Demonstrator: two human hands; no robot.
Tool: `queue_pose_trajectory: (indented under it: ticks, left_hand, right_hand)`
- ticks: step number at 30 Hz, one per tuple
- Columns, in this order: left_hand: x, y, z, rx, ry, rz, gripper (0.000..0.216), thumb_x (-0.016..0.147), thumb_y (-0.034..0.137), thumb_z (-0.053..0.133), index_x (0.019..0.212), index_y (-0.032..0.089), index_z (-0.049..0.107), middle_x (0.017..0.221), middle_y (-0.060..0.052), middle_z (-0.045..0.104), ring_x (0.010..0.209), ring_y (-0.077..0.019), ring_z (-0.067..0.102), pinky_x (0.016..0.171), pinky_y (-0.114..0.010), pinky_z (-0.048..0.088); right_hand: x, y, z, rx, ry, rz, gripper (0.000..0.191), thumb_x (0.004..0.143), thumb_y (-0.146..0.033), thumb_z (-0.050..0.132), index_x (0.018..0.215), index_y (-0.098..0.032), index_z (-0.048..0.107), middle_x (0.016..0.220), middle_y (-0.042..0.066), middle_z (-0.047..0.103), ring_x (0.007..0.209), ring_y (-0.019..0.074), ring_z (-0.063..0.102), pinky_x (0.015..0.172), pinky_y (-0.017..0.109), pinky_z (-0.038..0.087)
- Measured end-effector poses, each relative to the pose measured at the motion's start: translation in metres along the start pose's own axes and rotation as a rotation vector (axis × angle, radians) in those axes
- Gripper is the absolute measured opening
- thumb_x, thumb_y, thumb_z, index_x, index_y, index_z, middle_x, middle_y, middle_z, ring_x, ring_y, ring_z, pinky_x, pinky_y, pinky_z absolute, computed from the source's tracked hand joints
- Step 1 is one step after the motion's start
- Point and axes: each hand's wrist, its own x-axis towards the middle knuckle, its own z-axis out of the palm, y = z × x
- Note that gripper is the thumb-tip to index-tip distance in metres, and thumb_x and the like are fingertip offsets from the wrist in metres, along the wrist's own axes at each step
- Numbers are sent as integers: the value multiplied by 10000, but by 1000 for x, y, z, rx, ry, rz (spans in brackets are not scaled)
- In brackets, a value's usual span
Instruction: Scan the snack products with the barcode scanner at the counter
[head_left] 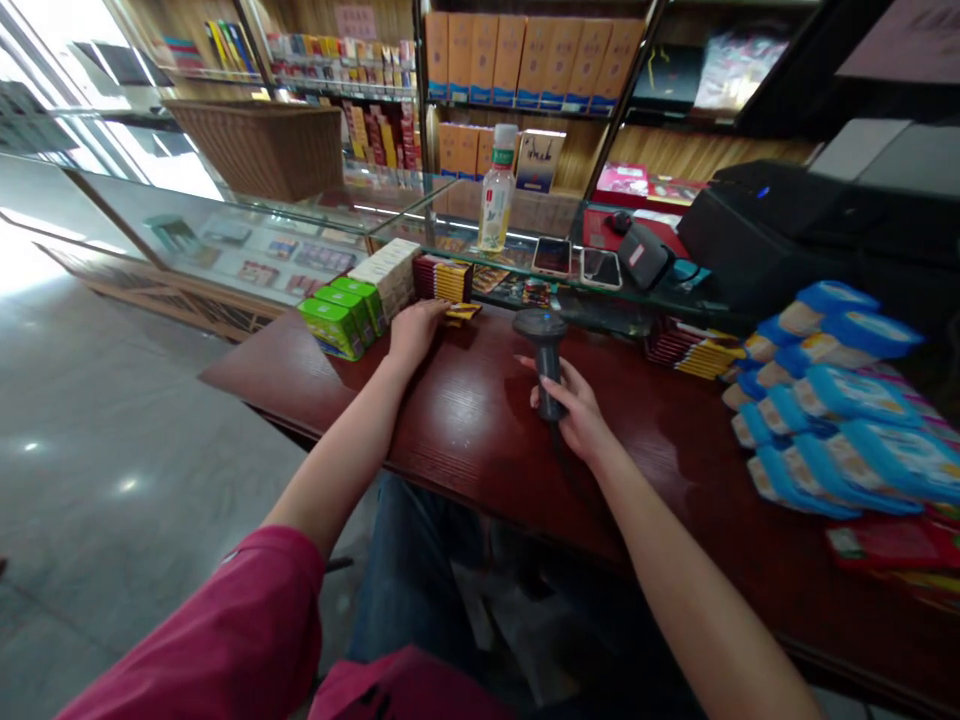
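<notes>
Packet [465,312] apparently on desk [457,410], left of scanner [549,365].

bottle label [494,205] too small to read; shelf box [538,158] script illegible too

A shop, seen from a dark red wooden counter [457,410]. At 12 o'clock, wood-backed shelving [576,165] holds matching orange boxes [534,60]; at 11, rows of small packets [345,48]. A glass display case [116,220] of goods runs along 10 o'clock. Blue packs [832,430] stand stacked at 3, and a handheld scanner [550,375] is near the centre.
</notes>
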Motion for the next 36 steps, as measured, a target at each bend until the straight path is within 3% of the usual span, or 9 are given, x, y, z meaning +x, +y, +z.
queue_pose_trajectory:
  ticks: [5,10,14,17,20,24,28,32,36]
  left_hand:
    - [-2,25,17,-502,100,-162,279,944,273,695,1172,172,818,1131,-79,825,1051,-266,750,949,-334,559]
    - [-8,39,38,-978,-63,-303,319,875,371,782,1069,120,816,986,-69,817,908,-216,731,834,-300,580]
    - [-9,44,40,-1109,-84,-446,299,833,349,837,1013,114,795,808,-28,762,743,-145,685,712,-238,561]
    - [-8,44,40,-1138,-48,-474,209,855,299,814,946,114,780,652,18,661,607,-98,618,629,-203,522]
    - [-8,42,40,-1136,-38,-461,199,847,303,815,910,120,772,678,11,681,622,-104,637,664,-226,551]
    - [-10,41,38,-1086,-14,-394,288,835,302,804,1063,129,774,973,-57,807,858,-183,750,845,-323,609]
    - [-11,60,41,-805,88,-269,289,840,242,787,1108,135,770,1000,-82,825,949,-231,785,902,-341,606]
    - [-6,122,63,-581,21,37,197,927,224,718,1106,202,799,1086,-62,832,1006,-236,792,922,-321,596]
    - [9,211,98,-288,-65,351,280,1022,240,634,1265,279,768,1211,-47,810,1089,-234,779,945,-305,581]
  right_hand:
    - [-3,0,1,-80,-134,40,596,759,-400,880,1301,-281,662,1320,96,759,682,143,629,671,329,529]
    - [-3,3,1,-142,-182,86,632,734,-348,902,1322,-275,684,1275,82,778,834,193,688,648,301,505]
    - [-3,1,2,-113,-151,86,612,724,-369,901,1294,-264,703,1241,85,791,700,159,628,608,306,494]
    - [-4,-1,2,-88,-147,85,587,721,-368,899,1268,-258,718,1214,90,800,631,135,578,594,307,487]
    - [-4,0,3,-58,-135,76,569,709,-351,901,1243,-254,730,1186,86,807,618,129,575,593,303,491]
    - [-6,1,-1,21,-16,6,514,725,-377,873,1201,-239,736,1172,87,811,581,112,563,561,286,480]
    - [-11,-6,-24,71,326,-109,512,700,-391,878,1150,-212,714,1187,100,808,528,82,556,518,258,474]
    - [-28,-16,-70,77,680,-188,538,659,-439,883,1091,-189,680,1171,114,808,462,78,574,450,248,468]
    - [-58,-23,-108,74,795,-207,491,661,-464,878,1004,-171,683,1124,120,814,457,83,599,460,250,506]
